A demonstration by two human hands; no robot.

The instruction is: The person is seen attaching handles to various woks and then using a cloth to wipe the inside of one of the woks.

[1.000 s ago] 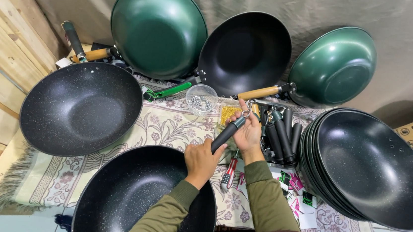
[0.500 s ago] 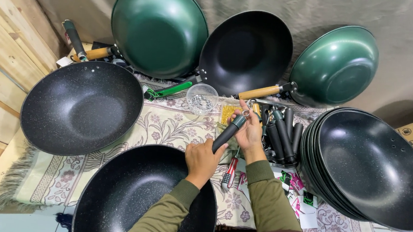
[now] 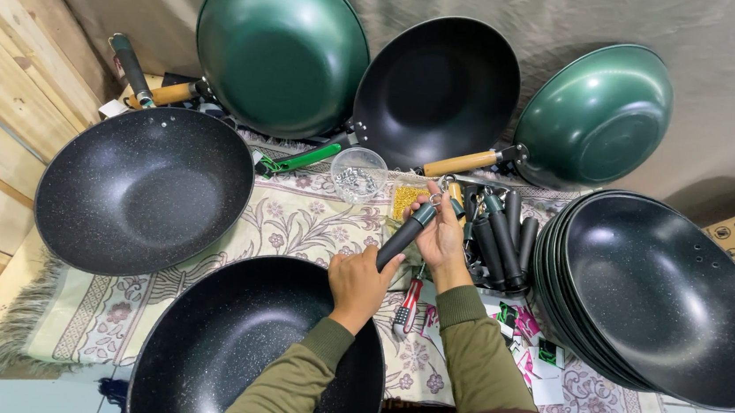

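My left hand (image 3: 357, 284) grips the lower end of a black pan handle (image 3: 404, 239) at the rim of a speckled black wok (image 3: 230, 354) near me. My right hand (image 3: 441, 232) holds the handle's upper end, fingers pinched at its metal tip. Both arms wear olive sleeves. A pile of loose black handles (image 3: 499, 238) lies just right of my right hand. A red-handled screwdriver (image 3: 408, 300) rests on the cloth under my hands.
A second speckled wok (image 3: 143, 189) sits at left, a stack of black woks (image 3: 661, 299) at right. Two green woks (image 3: 279, 48) (image 3: 595, 116) and a black one (image 3: 435, 88) lean at the back. A clear cup of screws (image 3: 358, 175) stands on the patterned cloth (image 3: 295, 227).
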